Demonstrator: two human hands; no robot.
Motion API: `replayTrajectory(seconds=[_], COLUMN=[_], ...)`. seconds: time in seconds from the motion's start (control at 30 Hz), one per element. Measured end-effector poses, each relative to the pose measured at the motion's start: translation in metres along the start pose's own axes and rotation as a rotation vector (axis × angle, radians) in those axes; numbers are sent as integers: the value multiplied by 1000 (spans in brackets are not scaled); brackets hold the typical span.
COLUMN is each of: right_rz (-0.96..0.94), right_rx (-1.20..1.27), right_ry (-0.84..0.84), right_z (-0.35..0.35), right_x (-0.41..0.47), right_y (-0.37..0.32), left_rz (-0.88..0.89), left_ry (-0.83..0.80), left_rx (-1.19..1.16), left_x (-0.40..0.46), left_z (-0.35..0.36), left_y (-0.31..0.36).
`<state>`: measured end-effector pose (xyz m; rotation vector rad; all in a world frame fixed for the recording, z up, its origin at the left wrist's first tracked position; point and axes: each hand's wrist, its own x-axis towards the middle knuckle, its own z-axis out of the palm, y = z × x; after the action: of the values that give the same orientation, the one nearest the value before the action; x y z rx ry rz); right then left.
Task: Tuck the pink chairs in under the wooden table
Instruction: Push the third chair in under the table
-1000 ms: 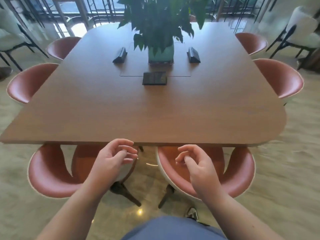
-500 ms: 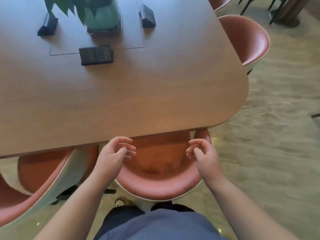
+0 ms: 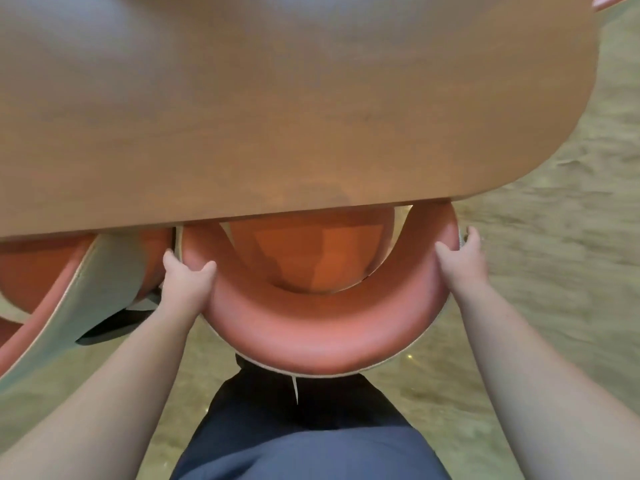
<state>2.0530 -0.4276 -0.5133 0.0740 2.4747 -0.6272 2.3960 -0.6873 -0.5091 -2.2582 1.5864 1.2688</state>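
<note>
Both hands grip the curved back of one pink chair [image 3: 311, 327], one on each side of its padded rim. The left hand [image 3: 187, 282] sits at about nine o'clock on the rim, fingers curled over the top edge onto the inner padding and the thumb against the outer shell. The right hand [image 3: 460, 261] sits at about three o'clock, thumb on the inner padding and fingers wrapped round the outer edge. The chair's seat lies partly under the near edge of the wooden table [image 3: 277, 116], while its back rim stands out toward the person at six o'clock. A second pink chair [image 3: 69, 278] stands just beside it at nine o'clock, its pale outer shell turned toward the camera and its front also under the table edge. The tabletop fills the upper half of the view, with a rounded corner at two o'clock. Below and to the right lies a beige, mottled floor [image 3: 554, 271]. The person's blue-grey clothing [image 3: 304, 455] shows at six o'clock.
</note>
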Motion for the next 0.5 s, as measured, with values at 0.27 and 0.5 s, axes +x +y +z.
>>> replayTrajectory(seconds=[0.27,0.5], right_rz=[132,266], right_rx=[17,117], right_ry=[-59,-161], right_z=[10,7], right_x=[38,56], right_y=[-9,-21], left_rz=[-152,-114], left_ry=[-67,-21], left_rx=[-194,-165], left_x=[62,77], left_z=[2,8], left_y=[5,4])
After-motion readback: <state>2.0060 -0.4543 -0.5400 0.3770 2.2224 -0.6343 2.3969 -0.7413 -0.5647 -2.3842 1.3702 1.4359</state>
